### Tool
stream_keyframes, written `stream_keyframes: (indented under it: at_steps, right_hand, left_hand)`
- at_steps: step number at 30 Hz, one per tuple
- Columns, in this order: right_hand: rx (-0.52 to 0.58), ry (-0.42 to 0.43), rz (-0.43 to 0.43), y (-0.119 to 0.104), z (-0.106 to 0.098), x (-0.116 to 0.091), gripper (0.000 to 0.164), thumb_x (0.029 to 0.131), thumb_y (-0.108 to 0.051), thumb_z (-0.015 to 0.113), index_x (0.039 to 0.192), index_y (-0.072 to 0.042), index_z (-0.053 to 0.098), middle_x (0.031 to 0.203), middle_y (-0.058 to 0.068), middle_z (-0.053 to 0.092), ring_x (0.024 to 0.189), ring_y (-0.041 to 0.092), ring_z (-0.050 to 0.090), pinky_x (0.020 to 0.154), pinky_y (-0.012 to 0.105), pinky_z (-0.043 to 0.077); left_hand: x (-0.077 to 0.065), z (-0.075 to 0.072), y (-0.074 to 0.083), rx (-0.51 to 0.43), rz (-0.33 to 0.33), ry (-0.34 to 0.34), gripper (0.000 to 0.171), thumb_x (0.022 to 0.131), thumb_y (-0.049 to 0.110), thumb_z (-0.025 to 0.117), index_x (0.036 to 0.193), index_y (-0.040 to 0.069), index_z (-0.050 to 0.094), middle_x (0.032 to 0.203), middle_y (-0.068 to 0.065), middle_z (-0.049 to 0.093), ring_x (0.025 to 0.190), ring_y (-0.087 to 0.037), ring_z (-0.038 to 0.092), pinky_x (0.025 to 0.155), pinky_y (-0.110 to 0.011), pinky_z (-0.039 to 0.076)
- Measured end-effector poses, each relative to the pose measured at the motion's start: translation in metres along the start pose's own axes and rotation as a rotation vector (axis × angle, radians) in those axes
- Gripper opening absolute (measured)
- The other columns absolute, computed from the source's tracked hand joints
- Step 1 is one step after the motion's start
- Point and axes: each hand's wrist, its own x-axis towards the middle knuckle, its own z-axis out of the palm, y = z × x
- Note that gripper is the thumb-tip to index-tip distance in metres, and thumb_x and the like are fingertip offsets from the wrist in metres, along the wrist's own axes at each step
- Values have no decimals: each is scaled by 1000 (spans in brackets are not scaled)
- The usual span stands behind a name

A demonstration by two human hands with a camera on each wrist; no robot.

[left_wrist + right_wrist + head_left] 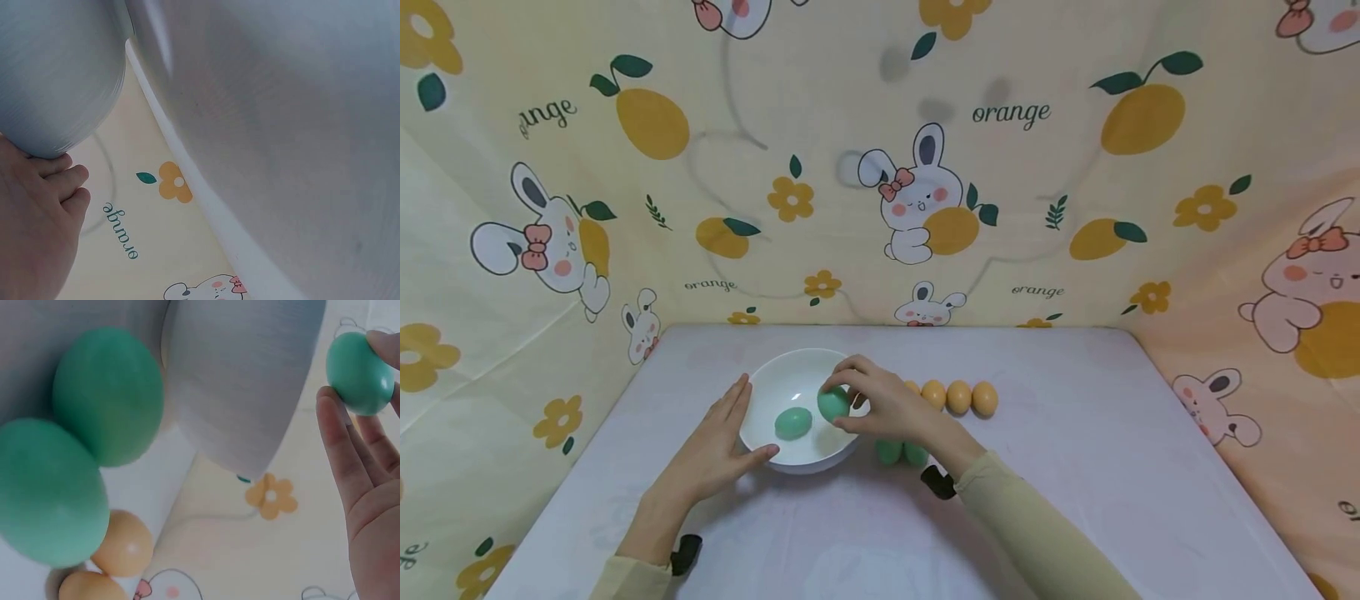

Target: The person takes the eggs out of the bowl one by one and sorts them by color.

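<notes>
A white bowl (775, 387) stands on the table, with one green egg (793, 423) lying inside. My left hand (711, 446) rests against the bowl's left side, its fingers straight and its thumb spread along the near rim. In the left wrist view, those fingertips touch the bowl's outer wall (62, 81). Over the bowl's right half, my right hand (891, 408) pinches a second green egg (832, 403) between thumb and fingers. The right wrist view has this egg (359, 374) beyond the bowl's wall (244, 381), at the fingertips.
Two green eggs (890, 452) sit on the table right of the bowl, partly hidden beneath my right hand. Behind them runs a row of several yellow-orange eggs (958, 397), its left end covered by the hand. Patterned cloth (1037, 200) walls the table's back and sides.
</notes>
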Motion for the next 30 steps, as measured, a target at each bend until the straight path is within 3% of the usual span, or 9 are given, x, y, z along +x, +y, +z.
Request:
stream_keyframes:
  at_steps: [9,20,30]
  right_hand:
    - [54,109,14,3,-15,-22,40,81,-18,75,117,-15,60,123,-2,46,88,10,61,74,23,56]
    - [86,212,25,17,-32,-57,44,81,-15,76,120,-12,58,124,0,46,86,15,63,71,33,58]
    - [41,272,137,32,-42,-92,44,79,-18,78,118,-13,59,121,-2,47,85,11,64,73,28,57]
  left_hand:
    - [0,1,0,-9,6,10,110,79,68,58,152,6,6,160,-10,5,144,-35,14,112,-57,22]
    - [-2,-2,1,-15,0,-3,110,79,69,58,153,9,4,160,-5,1,144,-34,13,112,-57,23]
    - [-1,-1,2,-12,-9,-4,110,78,70,57,153,9,4,160,-4,-1,144,-35,13,110,-59,23]
